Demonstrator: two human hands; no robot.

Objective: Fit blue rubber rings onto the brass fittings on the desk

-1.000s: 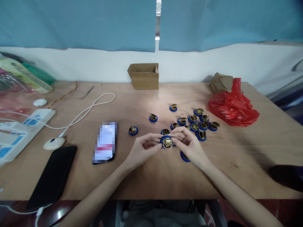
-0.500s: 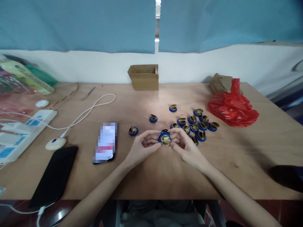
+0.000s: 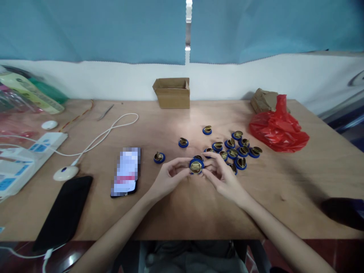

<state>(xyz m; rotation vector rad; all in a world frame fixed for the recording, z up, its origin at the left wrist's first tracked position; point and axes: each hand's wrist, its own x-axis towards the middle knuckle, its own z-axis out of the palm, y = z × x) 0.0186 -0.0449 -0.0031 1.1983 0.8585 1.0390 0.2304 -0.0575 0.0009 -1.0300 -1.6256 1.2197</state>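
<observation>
Both hands meet over the middle of the wooden table. My left hand and my right hand pinch the same small round piece, a blue ring with a brass centre, between their fingertips. Just beyond my right hand lies a cluster of several like pieces, blue with brass tops. Two more lie apart, one at the left and one further back.
A small open cardboard box stands at the back. A red plastic bag lies at the right. Left of my hands lie a phone with a lit screen, a black phone, white cables and a white power strip.
My hands have lifted the blue-and-brass piece slightly away from me and to the left. The blue ring seen under my right hand a second ago no longer shows.
</observation>
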